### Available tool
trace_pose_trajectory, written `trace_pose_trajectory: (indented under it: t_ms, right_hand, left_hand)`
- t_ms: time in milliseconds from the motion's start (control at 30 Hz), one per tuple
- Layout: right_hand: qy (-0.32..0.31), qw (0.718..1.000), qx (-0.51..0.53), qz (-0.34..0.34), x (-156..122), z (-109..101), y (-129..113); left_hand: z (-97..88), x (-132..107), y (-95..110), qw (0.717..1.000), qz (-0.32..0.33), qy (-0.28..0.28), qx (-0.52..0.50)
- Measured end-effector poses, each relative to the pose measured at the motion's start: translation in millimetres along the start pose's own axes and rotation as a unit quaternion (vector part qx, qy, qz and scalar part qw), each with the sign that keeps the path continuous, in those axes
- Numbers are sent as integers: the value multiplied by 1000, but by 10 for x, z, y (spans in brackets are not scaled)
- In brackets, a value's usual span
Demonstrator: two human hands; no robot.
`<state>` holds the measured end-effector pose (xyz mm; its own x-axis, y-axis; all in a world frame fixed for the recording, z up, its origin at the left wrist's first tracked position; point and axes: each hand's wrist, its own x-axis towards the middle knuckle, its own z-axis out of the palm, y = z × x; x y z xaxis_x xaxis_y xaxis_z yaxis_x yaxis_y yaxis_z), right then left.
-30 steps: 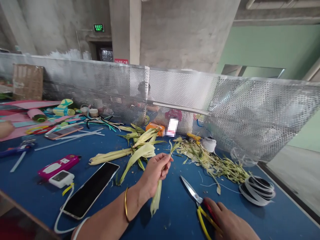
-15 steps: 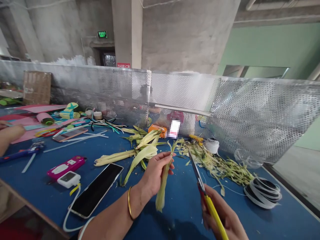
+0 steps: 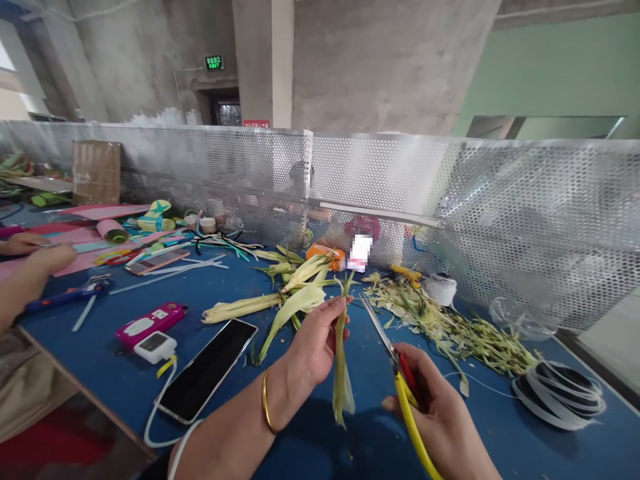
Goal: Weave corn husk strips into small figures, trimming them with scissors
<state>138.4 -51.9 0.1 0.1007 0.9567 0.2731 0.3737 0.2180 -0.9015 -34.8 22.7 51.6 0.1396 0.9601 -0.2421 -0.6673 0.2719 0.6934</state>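
Note:
My left hand point(image 3: 316, 343), with a gold bangle on the wrist, pinches a long pale green corn husk strip point(image 3: 342, 363) that hangs upright above the blue table point(image 3: 360, 433). My right hand point(image 3: 440, 417) grips yellow-handled scissors point(image 3: 397, 373); the blades point up and left, close beside the top of the strip. Several loose corn husks point(image 3: 285, 293) lie just behind my left hand.
A black phone point(image 3: 207, 370), a white charger point(image 3: 154, 347) and a pink device point(image 3: 150, 320) lie at the left. Husk trimmings point(image 3: 450, 323) and a coil of black-and-white band point(image 3: 560, 393) are at the right. A perforated metal screen point(image 3: 450, 200) borders the back. Another person's hand point(image 3: 45, 260) works at far left.
My right hand picked the scissors up off the table and raised them beside the husk strip. My left hand turned the strip more upright.

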Motion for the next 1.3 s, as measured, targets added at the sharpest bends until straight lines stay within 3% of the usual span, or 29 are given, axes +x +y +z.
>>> trace_pose_trajectory:
  t_ms: [267, 600, 1067, 1300]
  right_hand:
    - [52, 971, -212, -98, -16, 9, 25]
    - [58, 907, -369, -193, 48, -46, 161]
    - [69, 830, -484, -270, 118, -242, 258]
    - [83, 823, -496, -264, 118, -221, 263]
  left_hand:
    - [2, 37, -51, 999, 11, -10, -46]
    - [74, -41, -47, 988, -106, -2, -108]
    - [45, -78, -50, 969, -170, -67, -164]
    - [65, -72, -71, 964, -171, -80, -189]
